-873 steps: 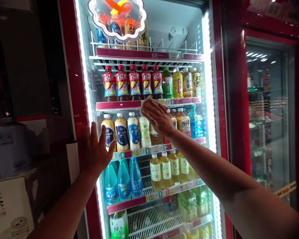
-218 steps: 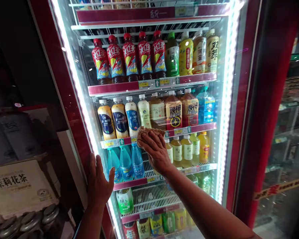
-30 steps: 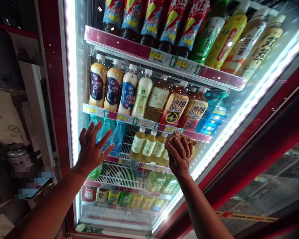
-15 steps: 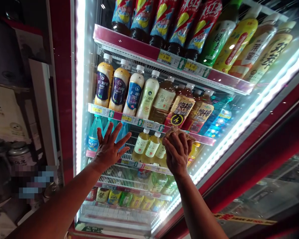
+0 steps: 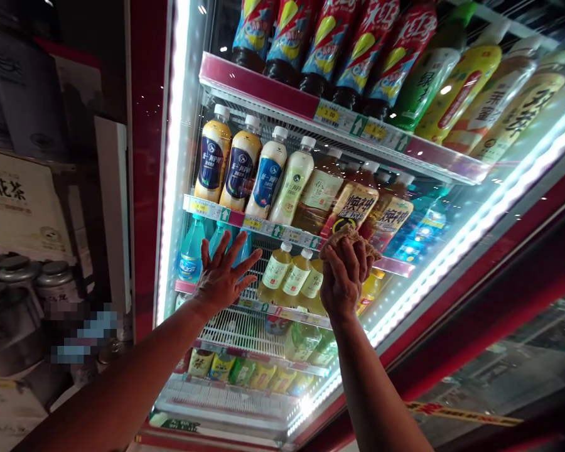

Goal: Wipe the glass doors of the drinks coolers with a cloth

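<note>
My right hand [image 5: 343,279] is closed around a crumpled brown cloth [image 5: 370,250], pressed to the glass door of a lit drinks cooler [image 5: 145,157]. Behind the glass, the cloth overlaps the shelf strip under an energy drink bottle [image 5: 355,204]. My left hand [image 5: 223,276] is open with fingers spread and nothing in it. It is at the glass, in front of the blue bottles [image 5: 189,257] and left of the pale yellow bottles [image 5: 275,273]; whether it touches the glass I cannot tell.
Red-capped tea bottles and others line the upper shelf [image 5: 263,78]. White light strips [image 5: 173,125] run down both sides of the door. Jars [image 5: 56,282] and a tea box [image 5: 23,207] stand at the left. Another glass-fronted cabinet [image 5: 513,351] is at the right.
Over the last second the cloth has slid slightly up the glass, and my left hand has moved right. Earlier, the cloth was on higher and more central parts of the door.
</note>
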{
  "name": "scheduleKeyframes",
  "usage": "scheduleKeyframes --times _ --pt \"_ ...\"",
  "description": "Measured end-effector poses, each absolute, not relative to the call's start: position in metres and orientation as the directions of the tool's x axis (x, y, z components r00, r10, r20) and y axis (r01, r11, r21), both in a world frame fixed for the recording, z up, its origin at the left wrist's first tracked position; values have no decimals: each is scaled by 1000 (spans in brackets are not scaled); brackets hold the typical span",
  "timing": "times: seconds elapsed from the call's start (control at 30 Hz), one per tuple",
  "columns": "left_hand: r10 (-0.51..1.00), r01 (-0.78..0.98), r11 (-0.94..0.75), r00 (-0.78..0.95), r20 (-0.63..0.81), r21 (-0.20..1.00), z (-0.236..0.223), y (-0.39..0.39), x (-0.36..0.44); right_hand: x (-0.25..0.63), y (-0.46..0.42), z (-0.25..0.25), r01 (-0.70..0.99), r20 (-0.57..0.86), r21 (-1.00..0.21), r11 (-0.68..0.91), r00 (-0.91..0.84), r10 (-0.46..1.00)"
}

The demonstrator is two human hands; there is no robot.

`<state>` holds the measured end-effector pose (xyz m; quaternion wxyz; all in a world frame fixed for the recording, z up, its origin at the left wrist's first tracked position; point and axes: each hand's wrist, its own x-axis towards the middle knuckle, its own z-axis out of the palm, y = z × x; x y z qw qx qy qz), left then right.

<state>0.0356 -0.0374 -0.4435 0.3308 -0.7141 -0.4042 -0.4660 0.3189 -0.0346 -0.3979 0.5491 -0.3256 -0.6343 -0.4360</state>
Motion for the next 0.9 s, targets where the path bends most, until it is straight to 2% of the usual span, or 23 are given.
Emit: scheduleKeyframes --times 0.07,0.27,0.43,0.63,0.83,0.9 --pt "263 881 -462 241 934 -98 -443 -38 35 310 -34 -406 891 984 180 417 -166 -70" --pt "271 868 -487 253 929 -95 -444 -37 33 294 -36 -419 861 959 256 440 -283 -5" --pt "281 869 -485 261 923 -98 -445 -36 33 282 -33 -409 870 980 194 453 -194 -47" --pt "284 871 -479 275 919 -112 -442 -37 31 258 -42 -423 827 935 291 481 -353 41" --pt "247 857 -494 302 921 -149 -441 -38 24 249 -35 -404 890 974 212 405 -228 -7" --pt "257 849 -506 316 913 -152 -442 -38 20 244 -34 -409 885 972 215 413 -237 0"
